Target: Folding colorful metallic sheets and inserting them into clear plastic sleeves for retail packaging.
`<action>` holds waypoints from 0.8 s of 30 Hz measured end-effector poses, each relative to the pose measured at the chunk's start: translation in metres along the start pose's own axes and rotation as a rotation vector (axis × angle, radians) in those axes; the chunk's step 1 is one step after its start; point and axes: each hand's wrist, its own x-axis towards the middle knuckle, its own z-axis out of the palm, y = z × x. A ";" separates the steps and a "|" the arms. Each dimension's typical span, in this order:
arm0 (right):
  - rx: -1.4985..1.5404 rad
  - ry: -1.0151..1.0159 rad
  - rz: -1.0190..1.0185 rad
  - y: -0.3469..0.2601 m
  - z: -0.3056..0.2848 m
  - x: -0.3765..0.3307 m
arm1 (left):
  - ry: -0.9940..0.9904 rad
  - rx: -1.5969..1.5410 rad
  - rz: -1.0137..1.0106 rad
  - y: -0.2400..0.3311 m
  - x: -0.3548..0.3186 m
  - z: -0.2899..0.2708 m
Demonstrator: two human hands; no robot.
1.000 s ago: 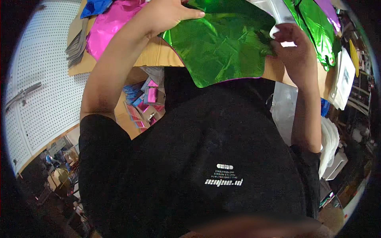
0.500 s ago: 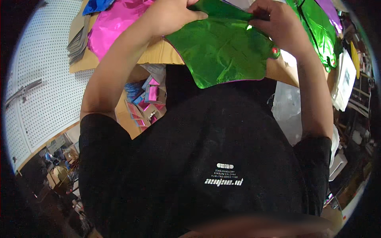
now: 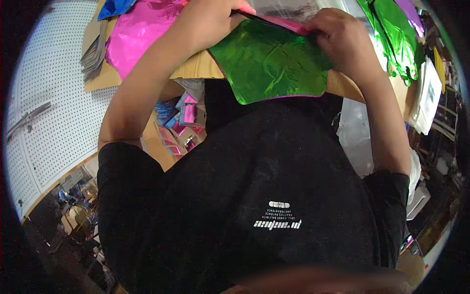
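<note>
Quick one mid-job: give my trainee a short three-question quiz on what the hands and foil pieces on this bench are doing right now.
1. True or false: both hands grip the crinkled green foil balloon along its far edge.
2. Which thing lies left of the left hand? A) shiny pink foil sheet B) white plastic bag
3. Fill in: the balloon's near edge overhangs the ____ wooden tabletop.

Key: 1 true. 2 A. 3 light. The right hand pinches the balloon's top right corner.

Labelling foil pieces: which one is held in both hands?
The green foil sheet at centre, pinched along its top edge by the left hand and right hand. The pink foil and the other green foil lie untouched.
</note>
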 end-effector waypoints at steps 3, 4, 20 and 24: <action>-0.039 0.040 -0.035 -0.009 -0.001 -0.003 | 0.066 -0.079 0.086 0.007 0.000 -0.006; -0.068 0.040 -0.057 -0.012 -0.001 -0.003 | 0.052 -0.055 0.145 0.005 -0.004 -0.009; -0.116 0.136 -0.203 0.007 0.006 -0.025 | 0.411 0.144 0.723 -0.033 -0.016 0.010; -0.135 0.116 -0.170 -0.002 0.004 -0.022 | -0.062 0.312 0.249 0.009 -0.027 -0.024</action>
